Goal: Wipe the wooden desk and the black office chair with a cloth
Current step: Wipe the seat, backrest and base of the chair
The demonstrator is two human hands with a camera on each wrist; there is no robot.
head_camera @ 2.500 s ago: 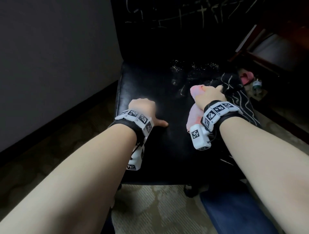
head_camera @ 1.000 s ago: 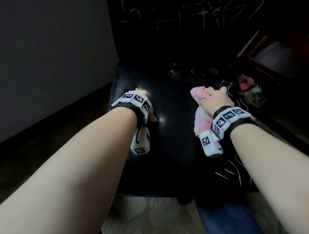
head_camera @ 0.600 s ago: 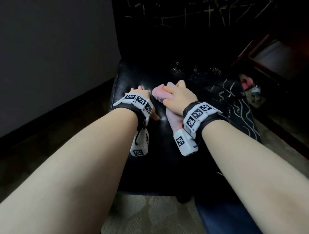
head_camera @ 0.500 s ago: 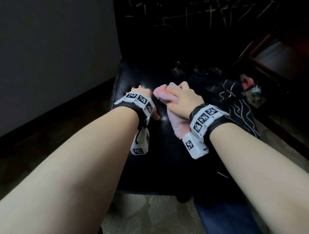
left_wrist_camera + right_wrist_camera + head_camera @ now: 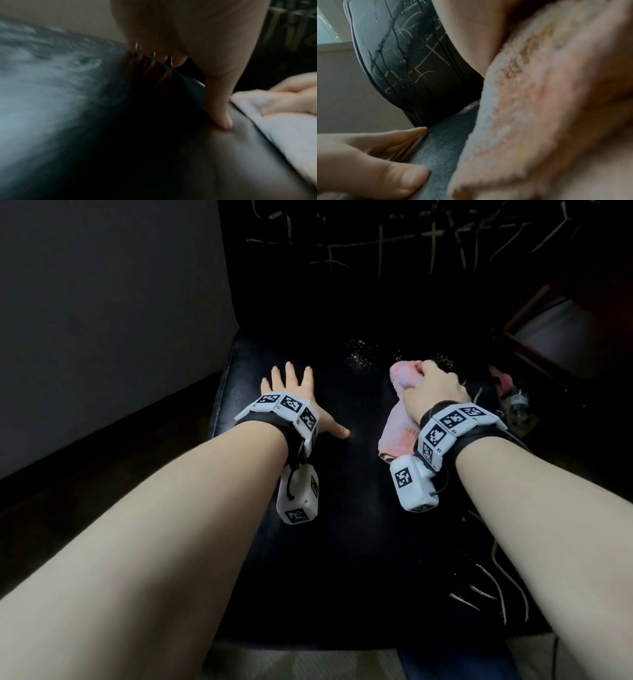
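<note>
- The head view is dim: the chair seat (image 5: 359, 508) and backrest sink into near-black, while the forearms catch soft light from the front.
- A faint sheen lies along the seat's left edge (no hard glare).
- Straight lines bow toward the wide-angle edges.
- The left wrist view is smeared with motion blur; the floor at left is a pale streaked wash.
- In the right wrist view, the cloth (image 5: 547, 108) fills the near field out of focus, while the cracked backrest (image 5: 406, 56) shows sharper, lit from the upper left.

The black chair seat (image 5: 359, 508) carries a crumpled pink cloth (image 5: 399, 426) toward its right rear, under the right hand (image 5: 435, 392). The left hand (image 5: 294, 392) rests flat near its left edge. Pale specks dot the back.
</note>
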